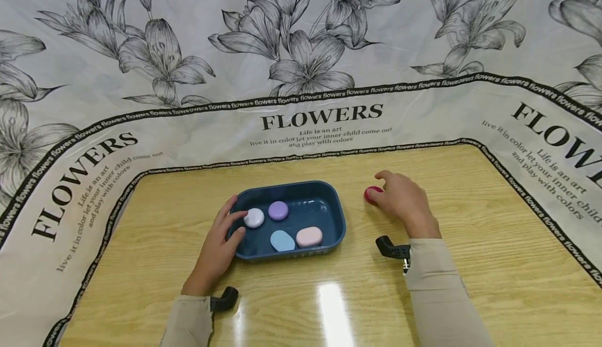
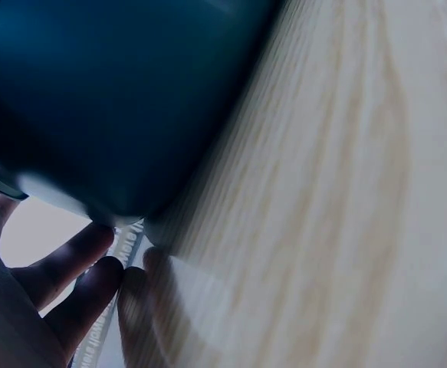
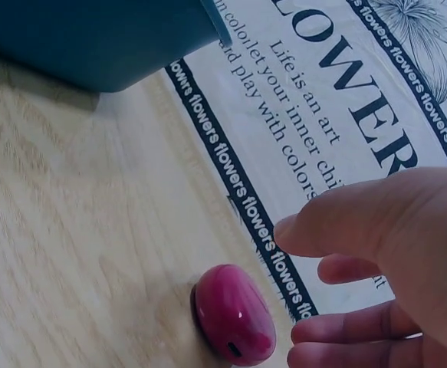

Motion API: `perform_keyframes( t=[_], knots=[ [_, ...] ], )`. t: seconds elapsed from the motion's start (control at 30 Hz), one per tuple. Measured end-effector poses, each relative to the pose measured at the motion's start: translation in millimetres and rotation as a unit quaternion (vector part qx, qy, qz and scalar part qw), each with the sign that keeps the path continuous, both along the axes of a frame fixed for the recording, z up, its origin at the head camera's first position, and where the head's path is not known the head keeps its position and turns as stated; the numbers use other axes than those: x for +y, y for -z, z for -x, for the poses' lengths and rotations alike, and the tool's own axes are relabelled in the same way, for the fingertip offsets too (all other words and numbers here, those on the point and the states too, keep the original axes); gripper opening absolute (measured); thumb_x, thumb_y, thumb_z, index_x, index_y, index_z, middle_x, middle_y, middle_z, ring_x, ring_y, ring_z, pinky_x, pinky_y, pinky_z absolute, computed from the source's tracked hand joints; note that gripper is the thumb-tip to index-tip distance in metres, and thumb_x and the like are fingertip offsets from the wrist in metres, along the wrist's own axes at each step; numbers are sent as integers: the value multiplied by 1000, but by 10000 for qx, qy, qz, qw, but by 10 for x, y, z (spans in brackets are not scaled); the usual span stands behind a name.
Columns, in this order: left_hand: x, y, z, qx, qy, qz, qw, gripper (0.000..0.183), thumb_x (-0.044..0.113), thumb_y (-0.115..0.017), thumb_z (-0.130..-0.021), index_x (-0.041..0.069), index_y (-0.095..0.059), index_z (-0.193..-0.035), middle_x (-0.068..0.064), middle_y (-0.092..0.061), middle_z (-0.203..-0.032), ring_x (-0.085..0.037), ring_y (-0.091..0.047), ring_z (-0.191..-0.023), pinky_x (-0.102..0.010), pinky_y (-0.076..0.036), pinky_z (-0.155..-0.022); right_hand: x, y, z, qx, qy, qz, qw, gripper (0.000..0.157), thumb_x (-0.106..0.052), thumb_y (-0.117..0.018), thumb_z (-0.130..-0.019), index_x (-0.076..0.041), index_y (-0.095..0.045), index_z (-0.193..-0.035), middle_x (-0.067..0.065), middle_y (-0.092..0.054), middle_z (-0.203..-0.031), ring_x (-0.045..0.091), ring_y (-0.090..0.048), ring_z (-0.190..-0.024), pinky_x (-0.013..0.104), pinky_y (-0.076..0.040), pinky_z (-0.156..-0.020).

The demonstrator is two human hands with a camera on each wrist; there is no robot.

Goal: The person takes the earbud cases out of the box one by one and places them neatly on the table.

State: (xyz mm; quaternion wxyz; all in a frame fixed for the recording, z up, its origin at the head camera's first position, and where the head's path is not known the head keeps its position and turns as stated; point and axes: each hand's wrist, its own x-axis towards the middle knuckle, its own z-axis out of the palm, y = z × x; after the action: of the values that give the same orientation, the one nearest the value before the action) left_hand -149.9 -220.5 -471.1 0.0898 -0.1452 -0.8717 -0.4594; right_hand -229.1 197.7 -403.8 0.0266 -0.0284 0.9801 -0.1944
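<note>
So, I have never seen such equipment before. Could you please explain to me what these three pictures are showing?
There is no robot here: these are a person's two bare hands. The wide picture comes from a camera worn on the head, looking forward and down. The other two come from cameras on the wrists, one for each hand.

On the wooden table stands a dark blue tub. In it lie four smooth, rounded pieces: white, purple, light blue and pale pink. A magenta piece lies on the table, outside the tub.

The left hand has its fingers spread at the tub's left end. The right hand is beside the magenta piece but does not hold it: the right wrist picture shows a gap.
</note>
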Motion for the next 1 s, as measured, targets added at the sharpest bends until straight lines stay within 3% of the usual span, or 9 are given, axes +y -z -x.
perform_keyframes(
  t=[0.27, 0.67, 1.0],
  knots=[
    [-22, 14, 10, 9, -7, -38, 10000, 34, 13, -56, -101, 10, -61, -135, 3, -22, -165, -24, -18, -151, -60, -23, -114, -157, -96, -37, 141, -533, 487, 9973, 53, -40, -64, -96, -9, -59, -138, 12, -70, -112, 30, -65, -100, 51, -50, -82],
    [-6, 26, 21, -42, -34, -112, 9999, 34, 13, -56, -101, 11, -62, -134, 6, -22, -165, -23, -18, -151, -60, -23, -114, -349, -202, -72, 79, -1288, 1217, 9841, 45, -40, -66, -96, -13, -64, -132, 9, -68, -107, 28, -65, -98, 46, -52, -79],
    [-28, 29, 31, 28, -3, -98, 9999, 34, 14, -56, -101, 11, -62, -134, 3, -23, -164, -22, -20, -150, -58, -24, -114, -526, -419, -4, -225, -2094, 909, 9733, 43, -37, -69, -95, -14, -65, -131, 6, -70, -105, 21, -66, -92, 42, -52, -76]
  ],
)
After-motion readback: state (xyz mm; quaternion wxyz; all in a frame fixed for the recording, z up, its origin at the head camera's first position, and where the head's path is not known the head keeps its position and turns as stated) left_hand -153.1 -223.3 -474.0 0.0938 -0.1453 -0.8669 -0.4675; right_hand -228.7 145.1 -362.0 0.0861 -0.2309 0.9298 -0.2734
